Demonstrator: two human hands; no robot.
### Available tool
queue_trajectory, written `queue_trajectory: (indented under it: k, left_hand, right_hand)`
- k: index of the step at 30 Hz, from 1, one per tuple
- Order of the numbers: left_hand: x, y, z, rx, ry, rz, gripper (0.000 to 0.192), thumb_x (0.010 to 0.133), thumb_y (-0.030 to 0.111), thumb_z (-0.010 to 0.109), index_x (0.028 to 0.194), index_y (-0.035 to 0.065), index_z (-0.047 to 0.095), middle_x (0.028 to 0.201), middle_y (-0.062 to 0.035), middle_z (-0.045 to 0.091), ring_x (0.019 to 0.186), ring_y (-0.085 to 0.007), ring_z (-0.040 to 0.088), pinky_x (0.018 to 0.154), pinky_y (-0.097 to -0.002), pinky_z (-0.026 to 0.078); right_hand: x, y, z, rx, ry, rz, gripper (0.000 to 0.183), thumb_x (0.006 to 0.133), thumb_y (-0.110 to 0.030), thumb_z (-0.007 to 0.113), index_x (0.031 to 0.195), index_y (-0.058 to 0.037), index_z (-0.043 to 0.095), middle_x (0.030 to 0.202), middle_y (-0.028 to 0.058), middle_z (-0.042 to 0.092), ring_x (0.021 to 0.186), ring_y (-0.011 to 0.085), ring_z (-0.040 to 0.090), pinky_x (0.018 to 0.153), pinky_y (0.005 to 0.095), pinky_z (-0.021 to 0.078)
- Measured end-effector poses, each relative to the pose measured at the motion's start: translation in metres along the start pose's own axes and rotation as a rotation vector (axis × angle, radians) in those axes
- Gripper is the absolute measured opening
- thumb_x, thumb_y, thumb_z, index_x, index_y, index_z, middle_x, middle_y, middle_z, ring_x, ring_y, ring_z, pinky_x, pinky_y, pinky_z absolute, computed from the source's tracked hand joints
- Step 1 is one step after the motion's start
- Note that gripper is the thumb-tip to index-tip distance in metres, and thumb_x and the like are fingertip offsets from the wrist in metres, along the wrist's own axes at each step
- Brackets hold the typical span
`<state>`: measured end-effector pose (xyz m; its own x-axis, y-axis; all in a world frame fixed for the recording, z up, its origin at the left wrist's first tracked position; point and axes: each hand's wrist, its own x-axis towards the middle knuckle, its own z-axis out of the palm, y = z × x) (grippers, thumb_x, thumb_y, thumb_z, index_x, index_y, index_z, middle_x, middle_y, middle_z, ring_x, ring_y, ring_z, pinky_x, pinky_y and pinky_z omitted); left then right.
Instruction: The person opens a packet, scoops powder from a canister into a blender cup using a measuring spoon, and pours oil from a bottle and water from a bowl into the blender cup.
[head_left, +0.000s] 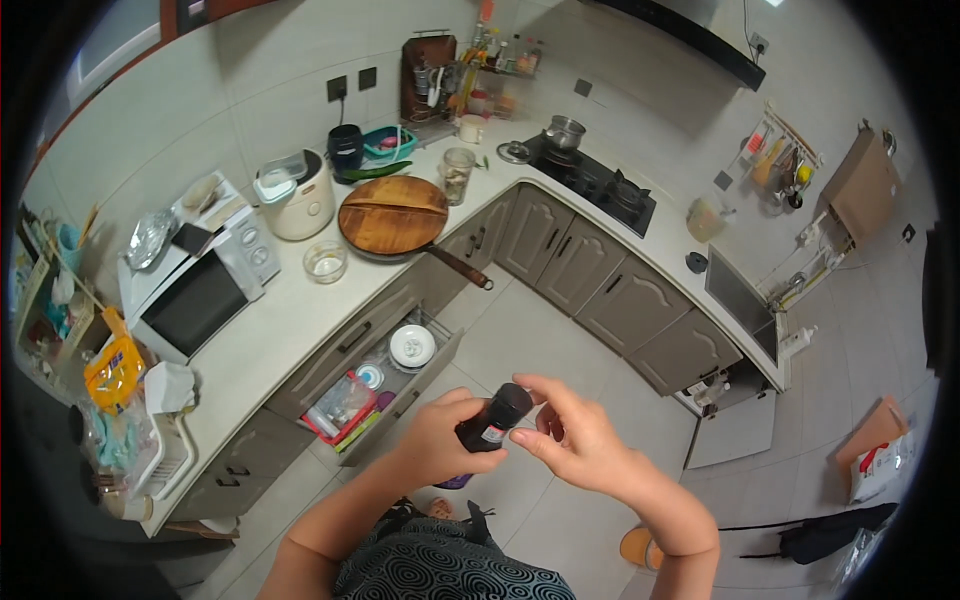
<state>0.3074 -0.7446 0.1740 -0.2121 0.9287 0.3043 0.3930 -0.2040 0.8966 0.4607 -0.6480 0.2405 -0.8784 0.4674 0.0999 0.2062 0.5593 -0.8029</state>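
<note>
My left hand (442, 441) is closed around a dark bottle (486, 430) with a black cap and a small label, held tilted in front of my body. Just to the right of the cap is my right hand (574, 442), its thumb and fingers apart and curved towards the bottle's upper end. Whether its fingertips touch the cap cannot be told. Beyond the hands, a wok with a wooden lid (394, 215) rests on the counter, its handle sticking out over the edge.
Below the counter (289, 322), a drawer (401, 409) stands pulled out with bowls and packets inside. A microwave (199, 300) and a cream rice cooker (298, 199) sit at the left. A gas hob (592, 184) holds a steel pot (564, 133). A low cabinet door (735, 431) hangs open at right.
</note>
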Motion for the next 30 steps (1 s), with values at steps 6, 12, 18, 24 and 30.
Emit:
queue_trajectory:
  k: [6,12,18,24,30]
  left_hand:
    - [0.079,-0.014,0.042,0.154,0.047,0.031,0.037,0.057,0.016,0.069,0.092,0.0083,0.060,0.071,-0.0049,0.049,0.062,-0.0181,0.053,0.055,-0.0283,0.044]
    - [0.168,-0.068,0.057,0.025,-0.132,0.124,0.036,0.059,0.017,0.068,0.092,0.0078,0.059,0.071,-0.0057,0.048,0.061,-0.0205,0.051,0.055,-0.0297,0.043]
    - [0.251,-0.101,0.081,0.007,-0.151,0.296,0.071,0.064,0.037,0.069,0.120,0.0038,0.039,0.111,-0.0109,0.045,0.099,-0.0285,0.046,0.082,-0.0366,0.038]
    - [0.332,-0.130,0.106,0.179,0.247,0.089,0.063,0.060,0.030,0.072,0.111,0.0079,0.043,0.099,-0.0092,0.053,0.089,-0.0262,0.053,0.075,-0.0364,0.041]
    - [0.405,-0.157,0.086,-0.237,-0.089,-0.219,0.045,0.063,0.018,0.066,0.101,0.0045,0.047,0.072,-0.0115,0.056,0.064,-0.0274,0.055,0.060,-0.0331,0.044]
  right_hand:
    - [0.026,0.050,-0.055,-0.173,0.090,0.015,0.045,0.076,-0.019,0.063,0.113,-0.0017,0.043,0.085,0.0171,0.056,0.057,0.0218,0.054,0.051,0.0293,0.0442]
    - [0.090,0.118,-0.107,-0.241,0.043,-0.169,0.037,0.075,-0.022,0.063,0.102,0.0001,0.050,0.083,0.0172,0.057,0.058,0.0258,0.057,0.053,0.0324,0.0465]
    - [0.164,0.136,-0.164,-0.554,0.096,-0.112,0.033,0.070,-0.029,0.066,0.070,0.0012,0.052,0.058,0.0157,0.056,0.047,0.0280,0.057,0.042,0.0331,0.0462]
    - [0.243,0.182,-0.217,-0.460,0.028,-0.033,0.035,0.070,-0.029,0.067,0.075,0.0020,0.051,0.060,0.0149,0.056,0.045,0.0276,0.056,0.041,0.0315,0.0452]
    - [0.319,0.244,-0.276,-0.464,-0.179,-0.398,0.043,0.069,-0.030,0.069,0.094,-0.0010,0.050,0.076,0.0103,0.055,0.057,0.0252,0.058,0.044,0.0315,0.0460]
